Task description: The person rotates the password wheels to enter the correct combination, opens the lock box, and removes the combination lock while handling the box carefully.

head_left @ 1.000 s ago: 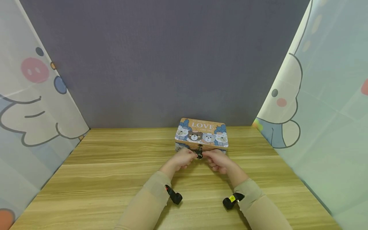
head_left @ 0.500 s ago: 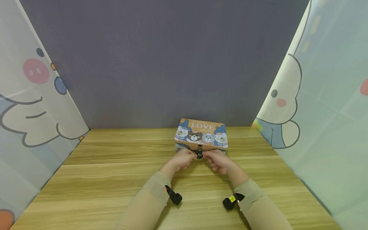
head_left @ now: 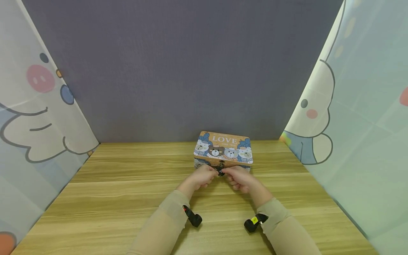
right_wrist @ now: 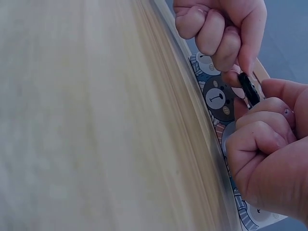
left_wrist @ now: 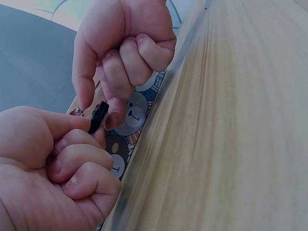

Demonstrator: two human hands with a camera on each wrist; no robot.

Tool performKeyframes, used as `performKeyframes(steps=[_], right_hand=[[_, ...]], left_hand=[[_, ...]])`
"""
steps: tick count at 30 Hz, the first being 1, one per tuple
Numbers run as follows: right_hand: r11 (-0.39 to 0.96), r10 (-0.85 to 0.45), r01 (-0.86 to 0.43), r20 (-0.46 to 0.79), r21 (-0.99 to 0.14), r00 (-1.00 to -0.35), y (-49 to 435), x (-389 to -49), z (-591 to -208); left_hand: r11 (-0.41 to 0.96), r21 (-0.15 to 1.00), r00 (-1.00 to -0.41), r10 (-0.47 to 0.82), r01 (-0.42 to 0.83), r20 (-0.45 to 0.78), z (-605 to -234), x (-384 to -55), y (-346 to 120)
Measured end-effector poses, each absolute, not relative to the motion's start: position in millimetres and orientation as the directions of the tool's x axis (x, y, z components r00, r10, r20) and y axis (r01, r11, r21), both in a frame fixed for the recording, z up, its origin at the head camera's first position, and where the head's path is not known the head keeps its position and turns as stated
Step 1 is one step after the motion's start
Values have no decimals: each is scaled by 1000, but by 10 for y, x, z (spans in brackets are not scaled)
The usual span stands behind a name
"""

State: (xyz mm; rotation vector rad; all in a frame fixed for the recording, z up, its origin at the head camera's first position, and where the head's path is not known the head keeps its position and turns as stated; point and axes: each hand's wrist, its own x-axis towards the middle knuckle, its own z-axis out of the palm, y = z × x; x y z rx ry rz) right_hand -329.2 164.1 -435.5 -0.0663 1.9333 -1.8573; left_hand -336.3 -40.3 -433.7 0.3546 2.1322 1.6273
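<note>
A tin box (head_left: 227, 146) with cartoon bears and the word LOVE on its lid stands closed at the back of the table. From the metal clasp on its front hangs a small black padlock (head_left: 220, 170), which appears to have number dials. My left hand (head_left: 200, 176) pinches the padlock from the left, between thumb and index finger. From the other side my right hand (head_left: 241, 178) has its thumb and index finger at the lock (right_wrist: 249, 90), its remaining fingers curled. Fingertips partly hide the lock and the clasp (left_wrist: 77, 111).
The wooden table (head_left: 127, 198) spreads out around the box and both forearms. A dark grey panel (head_left: 191, 71) rises right behind the box. Cartoon-printed curtains (head_left: 360, 106) flank the table on both sides.
My right hand has shifted slightly left, its fingertips now over the padlock's right side. My left hand and the tin box stay in place.
</note>
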Motion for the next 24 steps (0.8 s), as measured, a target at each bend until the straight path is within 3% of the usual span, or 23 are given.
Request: performKeyframes(steps=[24], right_hand=[[111, -365, 263, -286, -958, -886, 1572, -3275, -4337]], left_hand=[[277, 960, -865, 468, -52, -182, -4352, -3368, -377]])
